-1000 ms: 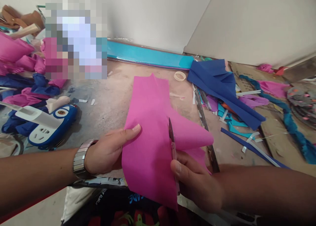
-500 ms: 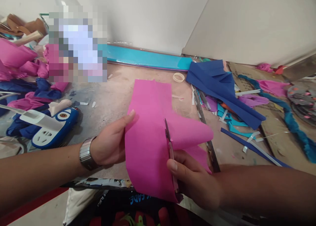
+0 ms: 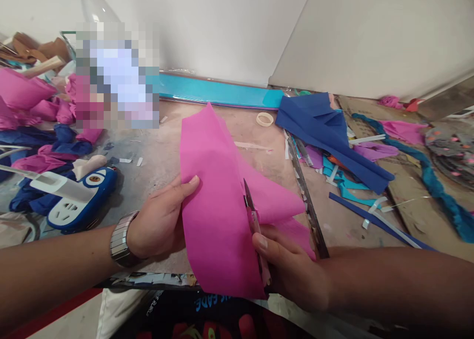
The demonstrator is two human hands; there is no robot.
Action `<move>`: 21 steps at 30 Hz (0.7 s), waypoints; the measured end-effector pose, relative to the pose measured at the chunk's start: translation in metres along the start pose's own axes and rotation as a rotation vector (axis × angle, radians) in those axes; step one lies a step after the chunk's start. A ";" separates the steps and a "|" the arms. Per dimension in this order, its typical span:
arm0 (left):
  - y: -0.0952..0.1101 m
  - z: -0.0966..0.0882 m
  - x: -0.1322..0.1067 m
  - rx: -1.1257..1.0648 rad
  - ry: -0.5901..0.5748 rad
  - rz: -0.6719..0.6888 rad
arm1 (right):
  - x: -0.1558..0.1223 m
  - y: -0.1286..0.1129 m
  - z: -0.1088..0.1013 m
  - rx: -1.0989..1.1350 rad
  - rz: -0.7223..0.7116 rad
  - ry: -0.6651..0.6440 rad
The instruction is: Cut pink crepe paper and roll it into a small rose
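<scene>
A pink sheet of crepe paper (image 3: 217, 191) is held up over the table in front of me. My left hand (image 3: 161, 220), with a metal watch on the wrist, grips the sheet's left edge, thumb on top. My right hand (image 3: 291, 267) is closed round a pair of scissors (image 3: 252, 220), whose blades point away from me and sit in a cut running up the sheet. To the right of the blades the cut part of the sheet curls outward.
A long metal ruler (image 3: 307, 206) lies just right of the sheet. Dark blue paper (image 3: 326, 131), teal and white strips and a tape ring (image 3: 265, 119) lie at the right and back. A blue and white power strip (image 3: 79, 196) and heaps of pink and blue paper fill the left.
The far end of the pink sheet has risen and swung left. The scissors have shifted slightly left and toward me in the cut; my left hand's thumb has shifted along the edge.
</scene>
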State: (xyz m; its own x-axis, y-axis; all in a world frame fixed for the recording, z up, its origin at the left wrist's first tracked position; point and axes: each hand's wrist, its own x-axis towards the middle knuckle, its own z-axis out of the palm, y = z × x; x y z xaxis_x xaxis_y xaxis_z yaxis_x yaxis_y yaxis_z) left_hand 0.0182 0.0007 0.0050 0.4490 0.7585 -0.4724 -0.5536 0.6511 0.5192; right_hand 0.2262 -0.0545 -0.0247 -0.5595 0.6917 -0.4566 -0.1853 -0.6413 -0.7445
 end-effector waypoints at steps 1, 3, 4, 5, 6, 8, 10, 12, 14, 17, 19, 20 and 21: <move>0.000 0.000 0.000 -0.009 -0.012 0.000 | 0.000 0.000 0.000 -0.015 -0.009 -0.009; 0.001 0.001 0.000 -0.028 -0.045 -0.004 | 0.000 0.000 -0.001 -0.032 -0.021 -0.027; 0.001 0.001 -0.001 -0.035 -0.054 -0.009 | 0.000 0.000 -0.001 -0.029 -0.026 -0.037; 0.001 0.002 -0.001 -0.039 -0.053 -0.015 | 0.000 0.000 -0.001 -0.020 -0.032 -0.046; 0.001 0.003 -0.001 -0.040 -0.047 -0.020 | 0.000 0.000 -0.001 -0.007 -0.040 -0.056; 0.001 0.005 -0.002 -0.047 -0.043 -0.024 | 0.000 0.000 0.000 0.010 -0.051 -0.078; 0.000 0.005 -0.003 -0.057 -0.068 -0.030 | -0.001 0.001 0.001 -0.001 -0.045 -0.094; 0.000 0.003 -0.003 -0.062 -0.106 -0.037 | -0.002 0.000 0.002 -0.040 -0.034 -0.090; 0.000 0.000 -0.003 -0.058 -0.146 -0.053 | -0.004 -0.001 0.004 -0.080 -0.018 -0.083; 0.001 -0.006 0.000 -0.050 -0.183 -0.075 | -0.004 -0.004 0.007 -0.085 0.018 -0.061; 0.002 -0.008 0.003 -0.042 -0.183 -0.073 | -0.003 -0.005 0.009 -0.093 0.023 -0.040; 0.003 -0.009 0.004 -0.030 -0.174 -0.072 | -0.002 -0.005 0.010 -0.106 0.019 -0.032; 0.004 -0.009 0.005 -0.019 -0.163 -0.072 | -0.001 -0.006 0.011 -0.117 0.019 -0.029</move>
State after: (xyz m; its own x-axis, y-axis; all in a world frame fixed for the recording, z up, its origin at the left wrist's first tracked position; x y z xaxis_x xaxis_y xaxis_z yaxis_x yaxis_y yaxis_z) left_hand 0.0118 0.0072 -0.0021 0.5948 0.7058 -0.3848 -0.5289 0.7041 0.4739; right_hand 0.2190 -0.0555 -0.0145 -0.5851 0.6690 -0.4584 -0.0794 -0.6098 -0.7886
